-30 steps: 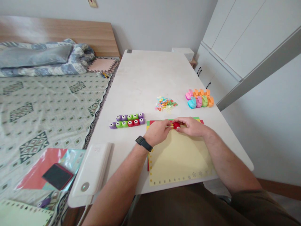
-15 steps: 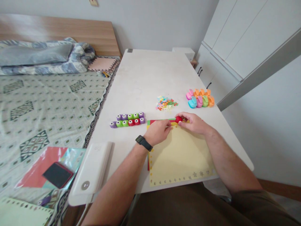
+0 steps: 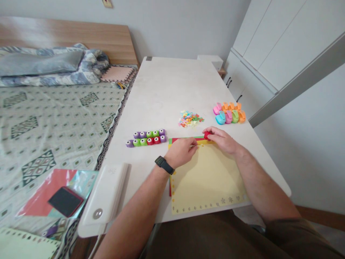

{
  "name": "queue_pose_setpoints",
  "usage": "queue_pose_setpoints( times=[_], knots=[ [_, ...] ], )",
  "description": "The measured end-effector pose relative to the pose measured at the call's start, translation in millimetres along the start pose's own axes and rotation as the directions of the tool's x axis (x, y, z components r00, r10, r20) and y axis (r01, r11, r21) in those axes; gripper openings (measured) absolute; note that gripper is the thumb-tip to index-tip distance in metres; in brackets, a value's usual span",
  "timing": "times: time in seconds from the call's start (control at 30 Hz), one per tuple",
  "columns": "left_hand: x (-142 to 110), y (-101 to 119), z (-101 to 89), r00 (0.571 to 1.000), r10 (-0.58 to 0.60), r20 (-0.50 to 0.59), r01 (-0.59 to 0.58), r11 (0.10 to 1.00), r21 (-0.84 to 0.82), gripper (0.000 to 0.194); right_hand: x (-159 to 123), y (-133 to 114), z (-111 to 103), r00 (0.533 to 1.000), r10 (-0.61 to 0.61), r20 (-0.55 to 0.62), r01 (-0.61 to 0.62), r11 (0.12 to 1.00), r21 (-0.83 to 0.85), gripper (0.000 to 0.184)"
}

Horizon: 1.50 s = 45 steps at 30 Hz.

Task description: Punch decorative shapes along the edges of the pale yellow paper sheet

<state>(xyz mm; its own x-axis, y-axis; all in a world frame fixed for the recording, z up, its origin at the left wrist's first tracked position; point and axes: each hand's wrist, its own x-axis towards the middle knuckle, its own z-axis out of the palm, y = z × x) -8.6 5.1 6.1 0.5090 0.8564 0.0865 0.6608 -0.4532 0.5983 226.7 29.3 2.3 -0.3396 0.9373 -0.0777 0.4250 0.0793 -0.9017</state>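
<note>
A pale yellow sheet of paper (image 3: pixel 207 176) lies before me, with small shapes punched along its left and bottom edges and a few at the top. My left hand (image 3: pixel 183 150), a black watch on its wrist, is closed with its fingertips pinching the sheet's top edge. A small red craft punch (image 3: pixel 207 135) sits in my right hand (image 3: pixel 222 139), at the same top edge just right of my left fingertips. Under the pale sheet, red, green and yellow sheets (image 3: pixel 178 140) peek out. The punch's underside is hidden.
Two rows of small purple, green and red punches (image 3: pixel 147 138) stand at left. Larger colored punches (image 3: pixel 230 113) are at right. A pile of paper cutouts (image 3: pixel 190 118) lies beyond my hands. A white power bank-like device (image 3: pixel 107 194) rests near the table's left edge, beside the bed.
My right hand has shifted slightly right and away with the red punch, widening the gap to my left fingertips. My left hand has barely moved.
</note>
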Motion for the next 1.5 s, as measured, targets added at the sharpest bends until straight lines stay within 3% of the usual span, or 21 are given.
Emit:
queue_pose_setpoints(
  times=[0.33, 0.63, 1.0, 1.5],
  knots=[
    [0, 5, -3.4, 0.999, 0.037, -0.018, -0.038, 0.999, -0.036, 0.016, -4, -10, -1, 0.995, -0.088, 0.043, 0.097, 0.939, -0.329, 0.020],
    [0, 8, -3.6, 0.994, 0.104, -0.042, -0.102, 0.994, 0.045, 0.018, 0, -4, -6, 0.986, -0.103, 0.135, 0.147, 0.915, -0.376, 0.021],
    [1, 13, -7.9, 0.990, 0.141, -0.013, -0.139, 0.983, 0.121, 0.019, -1, -3, -8, 0.986, -0.054, 0.159, 0.113, 0.915, -0.388, 0.021],
    [4, 10, 11.2, 0.972, 0.229, -0.052, -0.211, 0.950, 0.228, 0.017, 2, 4, -3, 0.983, -0.068, 0.169, 0.130, 0.913, -0.388, 0.018]
  ],
)
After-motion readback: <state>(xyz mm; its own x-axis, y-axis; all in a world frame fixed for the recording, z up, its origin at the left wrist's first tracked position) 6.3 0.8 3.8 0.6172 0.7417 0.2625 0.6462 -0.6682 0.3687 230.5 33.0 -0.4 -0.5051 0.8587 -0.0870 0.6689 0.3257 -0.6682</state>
